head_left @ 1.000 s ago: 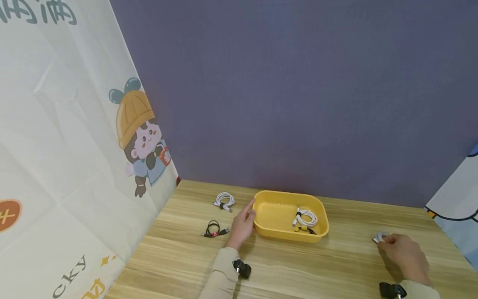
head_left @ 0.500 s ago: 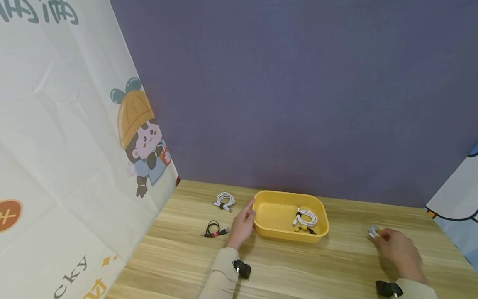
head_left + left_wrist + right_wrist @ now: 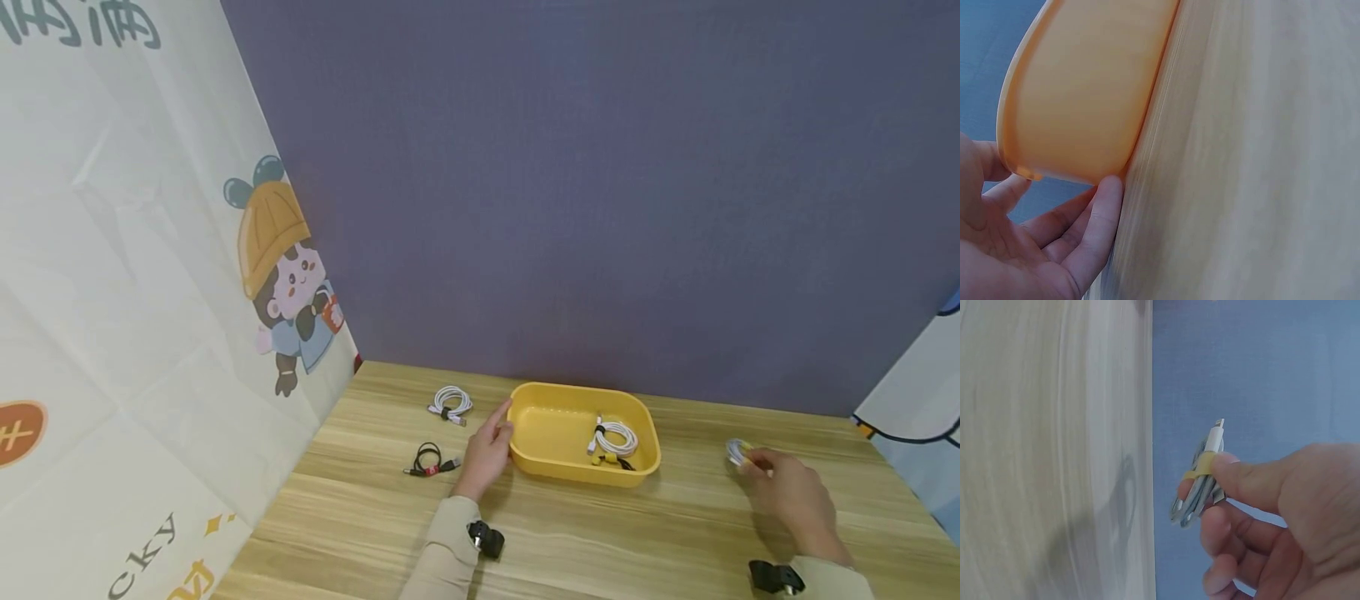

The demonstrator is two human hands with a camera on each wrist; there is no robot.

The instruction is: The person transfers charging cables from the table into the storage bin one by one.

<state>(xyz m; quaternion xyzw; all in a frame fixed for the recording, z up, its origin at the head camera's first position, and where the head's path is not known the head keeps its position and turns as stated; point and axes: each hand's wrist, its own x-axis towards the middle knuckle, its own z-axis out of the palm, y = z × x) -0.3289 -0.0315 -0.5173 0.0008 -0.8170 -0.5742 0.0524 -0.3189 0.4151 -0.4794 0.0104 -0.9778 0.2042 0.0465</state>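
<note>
Where the thumb and forefinger of the right hand [image 3: 797,498] meet, a coiled pale cable [image 3: 1200,481] is pinched at its yellow strap [image 3: 1206,464]. The thumb lies over the strap and a fingertip shows on the far side of the coil, while the other fingers are bent below it. A white plug [image 3: 1214,439] sticks out past the thumb tip, and the looped end hangs out the other way. The cable is held clear of the wooden table [image 3: 360,533], to the right of the yellow tray [image 3: 555,472] and well apart from it.

The left hand [image 3: 485,458] is at the tray's left end. Its fingers are loosely straight, somewhat spread, with fingertips touching the end wall from outside, some near the rim and one low down by the table.

Inside the tray, toward the right end, lies a white cable [image 3: 611,426] coiled and tied with a black strap. Just in front of it is a small yellow-and-black item [image 3: 611,459], too small to make out well.

Left of the tray, another coiled white cable [image 3: 438,400] lies toward the back of the table, and a short black cable [image 3: 442,467] with a red tag lies nearer the front.
</note>
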